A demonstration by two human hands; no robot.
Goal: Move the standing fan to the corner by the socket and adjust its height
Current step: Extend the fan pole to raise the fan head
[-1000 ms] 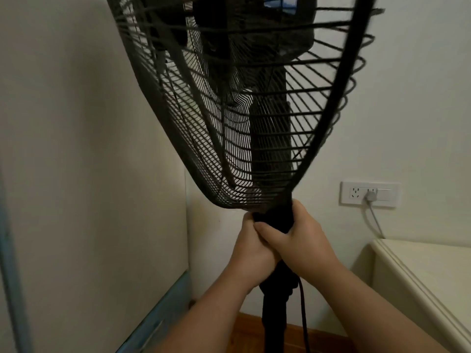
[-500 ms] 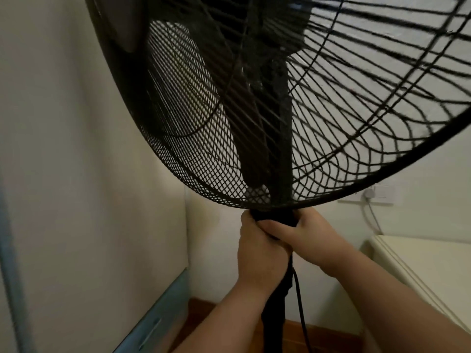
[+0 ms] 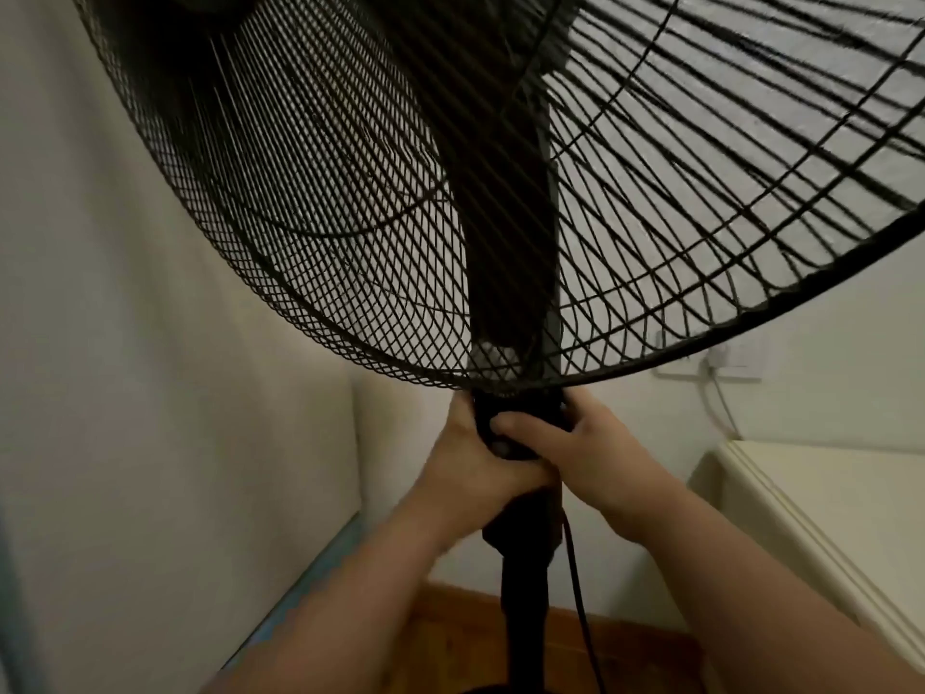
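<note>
Both hands grip the neck of the standing fan [image 3: 500, 192] directly under its wire cage. The left hand [image 3: 475, 473] is wrapped closed around the black collar [image 3: 515, 423]; the right hand [image 3: 595, 458] closes on it from the other side, its thumb lying across the front. The fan stands in the corner, its pole [image 3: 523, 613] running down to the wooden floor [image 3: 450, 638]; the base is out of view.

Judgement: the step in hand is the height adjustment. It is best done with one hand steadying the pole below the collar while the other moves the upper section straight along the pole's line, then locking the collar firmly. The power cord [image 3: 575, 593] hangs just beside the pole and should be kept free of the sliding joint.

Room: pale walls meet behind the fan. A wall socket [image 3: 721, 360], with a plug already in it, sits to the right, above a cream desk [image 3: 826, 518].
</note>
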